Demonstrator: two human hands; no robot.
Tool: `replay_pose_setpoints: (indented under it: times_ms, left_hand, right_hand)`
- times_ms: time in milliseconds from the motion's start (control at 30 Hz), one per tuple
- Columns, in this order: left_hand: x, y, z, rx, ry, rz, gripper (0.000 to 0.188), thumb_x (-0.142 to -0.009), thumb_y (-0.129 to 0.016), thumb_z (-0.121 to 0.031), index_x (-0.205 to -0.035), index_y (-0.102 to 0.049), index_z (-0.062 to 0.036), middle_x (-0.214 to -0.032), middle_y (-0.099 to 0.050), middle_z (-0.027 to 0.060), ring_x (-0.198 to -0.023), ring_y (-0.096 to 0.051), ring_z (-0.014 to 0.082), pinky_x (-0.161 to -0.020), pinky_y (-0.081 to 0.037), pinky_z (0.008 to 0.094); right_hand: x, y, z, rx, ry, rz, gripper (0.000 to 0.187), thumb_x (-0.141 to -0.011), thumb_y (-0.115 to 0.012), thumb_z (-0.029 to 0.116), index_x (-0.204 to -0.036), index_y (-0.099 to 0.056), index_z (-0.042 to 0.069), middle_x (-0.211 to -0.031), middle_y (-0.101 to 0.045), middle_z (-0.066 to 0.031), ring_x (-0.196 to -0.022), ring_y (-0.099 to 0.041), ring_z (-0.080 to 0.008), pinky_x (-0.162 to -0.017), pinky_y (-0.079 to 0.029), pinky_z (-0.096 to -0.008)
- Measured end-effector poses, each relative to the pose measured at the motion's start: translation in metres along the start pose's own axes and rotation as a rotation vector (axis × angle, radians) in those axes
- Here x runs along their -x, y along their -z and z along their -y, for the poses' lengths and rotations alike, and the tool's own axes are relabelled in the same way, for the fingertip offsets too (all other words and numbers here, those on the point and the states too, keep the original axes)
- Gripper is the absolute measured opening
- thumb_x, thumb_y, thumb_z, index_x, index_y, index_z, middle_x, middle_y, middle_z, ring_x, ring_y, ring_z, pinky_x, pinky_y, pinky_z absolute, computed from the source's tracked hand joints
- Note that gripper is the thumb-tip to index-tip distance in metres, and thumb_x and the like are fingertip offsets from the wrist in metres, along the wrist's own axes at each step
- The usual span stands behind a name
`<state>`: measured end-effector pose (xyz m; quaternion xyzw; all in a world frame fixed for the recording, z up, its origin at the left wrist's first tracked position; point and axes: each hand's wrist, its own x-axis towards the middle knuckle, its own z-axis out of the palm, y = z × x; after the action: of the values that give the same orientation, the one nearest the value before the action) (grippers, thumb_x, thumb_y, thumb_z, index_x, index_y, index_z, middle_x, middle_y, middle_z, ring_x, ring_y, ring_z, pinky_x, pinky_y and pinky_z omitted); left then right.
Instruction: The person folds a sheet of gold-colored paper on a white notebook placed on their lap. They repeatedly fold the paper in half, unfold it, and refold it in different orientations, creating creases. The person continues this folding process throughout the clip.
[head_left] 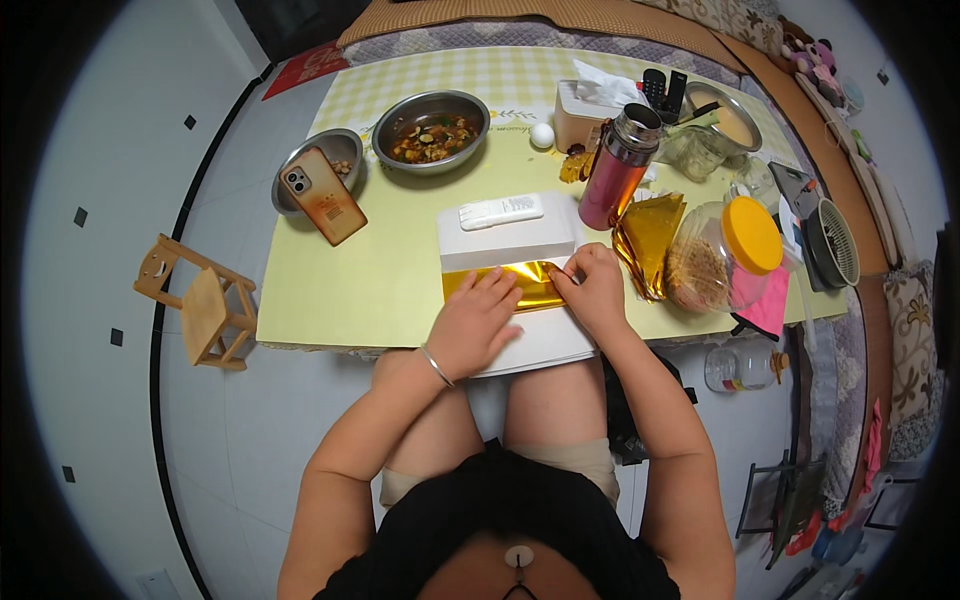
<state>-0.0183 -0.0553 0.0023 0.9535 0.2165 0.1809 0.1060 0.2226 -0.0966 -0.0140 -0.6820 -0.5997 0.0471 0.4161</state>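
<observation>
A strip of shiny gold foil paper (532, 290) lies across a stack of white paper (550, 340) at the table's near edge. My left hand (474, 322) rests flat on the foil's left part with its fingers stretched out. At the strip's right end my right hand (596, 288) is closed, pinching the foil's edge between thumb and fingers. Behind the strip, a white remote-like device (501, 210) lies on the white paper. More gold foil sheets (652, 240) are heaped just right of my right hand.
Beyond the foil heap stand a red thermos (620, 170) and a clear jar with a yellow lid (752, 236). A phone (325, 195) leans on a metal bowl (350, 150) at left; a larger bowl of food (432, 131) sits farther back. A small wooden chair (205, 300) stands left of the table.
</observation>
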Motion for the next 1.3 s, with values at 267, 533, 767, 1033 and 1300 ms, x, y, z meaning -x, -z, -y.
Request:
replay_pose_setpoints:
  times_ms: [267,533,767,1033,1300]
  left_hand:
    - [0.006,-0.004,-0.013,-0.094,0.058,0.107,0.088,-0.088,-0.062,-0.063,-0.148,-0.046,-0.0009,-0.159,-0.039,0.022,-0.149,-0.033,0.0411,-0.12,-0.023,0.0604]
    - [0.005,-0.004,-0.013,-0.12,0.072,0.136,0.09,-0.09,-0.059,-0.065,-0.152,-0.041,-0.0024,-0.162,-0.035,0.0213,-0.151,-0.029,0.0396,-0.122,-0.02,0.0598]
    - [0.004,-0.002,-0.013,-0.135,0.036,0.138,0.089,-0.088,-0.059,-0.068,-0.153,-0.044,-0.0102,-0.163,-0.031,0.0231,-0.151,-0.027,0.0442,-0.12,-0.019,0.063]
    - [0.009,0.007,-0.014,-0.11,0.053,0.221,0.1,-0.085,-0.057,-0.075,-0.157,-0.038,-0.0096,-0.165,-0.025,0.0236,-0.154,-0.02,0.0408,-0.122,-0.015,0.0628]
    - [0.056,0.015,0.013,-0.143,0.159,0.239,0.1,-0.089,-0.051,-0.074,-0.159,-0.031,-0.0051,-0.167,-0.022,0.0218,-0.156,-0.016,0.0422,-0.121,-0.009,0.0656]
  right_hand:
    - [0.004,-0.003,-0.011,-0.055,-0.056,-0.036,0.024,-0.078,-0.079,0.013,-0.069,-0.059,0.003,-0.085,-0.06,-0.0124,-0.083,-0.056,-0.0319,-0.076,-0.047,-0.0422]
    - [0.002,-0.005,-0.008,0.013,-0.054,-0.039,0.029,-0.079,-0.078,0.013,-0.065,-0.054,0.003,-0.084,-0.059,-0.0134,-0.085,-0.055,-0.0332,-0.077,-0.046,-0.0431]
    - [0.004,0.008,0.013,0.234,0.077,0.019,0.035,-0.084,-0.074,0.016,-0.112,-0.061,0.0,-0.119,-0.061,-0.0183,-0.117,-0.055,-0.0376,-0.101,-0.043,-0.0462]
    - [0.04,0.01,0.036,0.183,0.31,0.609,0.095,-0.091,-0.066,0.053,-0.158,-0.029,-0.002,-0.165,-0.027,-0.0234,-0.154,-0.024,-0.0385,-0.125,-0.02,-0.0512]
    - [0.04,0.034,0.003,0.372,0.397,0.523,0.075,-0.097,-0.059,0.045,-0.151,-0.041,-0.003,-0.158,-0.04,-0.0233,-0.149,-0.034,-0.0357,-0.124,-0.023,-0.0488]
